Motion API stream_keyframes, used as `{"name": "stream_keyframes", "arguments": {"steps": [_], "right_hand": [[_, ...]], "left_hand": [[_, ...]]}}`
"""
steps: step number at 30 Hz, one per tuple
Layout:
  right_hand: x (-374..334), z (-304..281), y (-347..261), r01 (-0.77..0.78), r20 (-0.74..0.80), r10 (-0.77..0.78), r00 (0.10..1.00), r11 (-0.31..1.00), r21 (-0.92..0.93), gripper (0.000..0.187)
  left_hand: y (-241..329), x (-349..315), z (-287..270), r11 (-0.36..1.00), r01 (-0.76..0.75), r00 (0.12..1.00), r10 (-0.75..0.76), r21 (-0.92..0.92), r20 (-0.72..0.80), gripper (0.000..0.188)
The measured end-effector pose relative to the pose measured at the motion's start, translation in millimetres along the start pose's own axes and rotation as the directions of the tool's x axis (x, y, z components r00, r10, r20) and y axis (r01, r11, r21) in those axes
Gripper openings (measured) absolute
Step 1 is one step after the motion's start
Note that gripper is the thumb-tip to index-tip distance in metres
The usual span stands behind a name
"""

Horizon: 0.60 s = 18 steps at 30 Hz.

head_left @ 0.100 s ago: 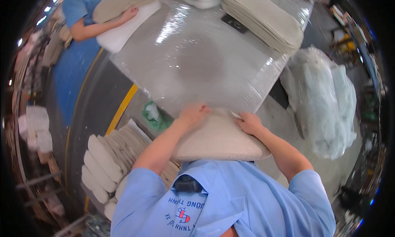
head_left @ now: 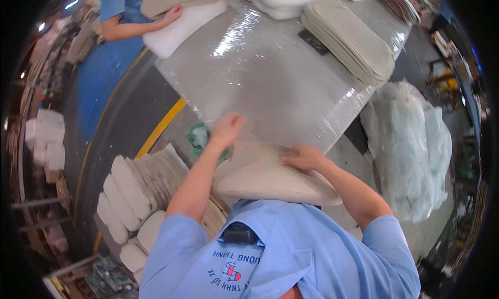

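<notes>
A beige padded seat cushion (head_left: 265, 177) lies against my body at the near edge of the plastic-covered table (head_left: 244, 83). My right hand (head_left: 305, 158) rests on the cushion's right upper part, fingers extended over the fabric. Above the cushion's far left corner, my left hand (head_left: 227, 130) is raised, its fingers curled together and slightly blurred. Whether a small thing sits in that pinch is hidden. The cushion's near edge meets my blue shirt.
Beige pads form a stack (head_left: 349, 39) at the table's far right. Stacked cushions (head_left: 135, 192) stand at lower left, near a green bag (head_left: 199, 138). A large plastic-wrapped bundle (head_left: 408, 148) is on the right. Another person's arm (head_left: 140, 29) rests on pads at far left.
My left hand has lifted away from the cushion's far edge, toward the left. My right hand has slid from the cushion's right edge onto its top. The whole view has shifted slightly.
</notes>
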State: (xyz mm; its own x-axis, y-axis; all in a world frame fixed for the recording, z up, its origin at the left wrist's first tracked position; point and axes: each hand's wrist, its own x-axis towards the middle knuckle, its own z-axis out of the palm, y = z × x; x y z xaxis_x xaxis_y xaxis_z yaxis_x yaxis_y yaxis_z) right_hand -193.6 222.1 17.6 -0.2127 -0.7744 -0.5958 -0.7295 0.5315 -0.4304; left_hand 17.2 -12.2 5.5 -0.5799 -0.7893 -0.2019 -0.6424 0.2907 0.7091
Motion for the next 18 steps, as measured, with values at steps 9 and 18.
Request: {"name": "stream_keyframes", "arguments": {"steps": [9,18], "right_hand": [[38.6,52.1,-44.7,0.098,0.011,-0.106,0.994,0.948,0.303,0.044],[-36.5,-43.1,-50.5,0.061,-0.041,-0.122,0.992,0.164,0.985,0.044]], "left_hand": [[-108.8,-193.3,-37.3,0.903,0.429,0.801,-0.387,0.013,0.457,0.046],[104.7,-129.5,-5.0,0.926,-0.214,0.959,0.139,-0.312,-0.247,0.055]]}}
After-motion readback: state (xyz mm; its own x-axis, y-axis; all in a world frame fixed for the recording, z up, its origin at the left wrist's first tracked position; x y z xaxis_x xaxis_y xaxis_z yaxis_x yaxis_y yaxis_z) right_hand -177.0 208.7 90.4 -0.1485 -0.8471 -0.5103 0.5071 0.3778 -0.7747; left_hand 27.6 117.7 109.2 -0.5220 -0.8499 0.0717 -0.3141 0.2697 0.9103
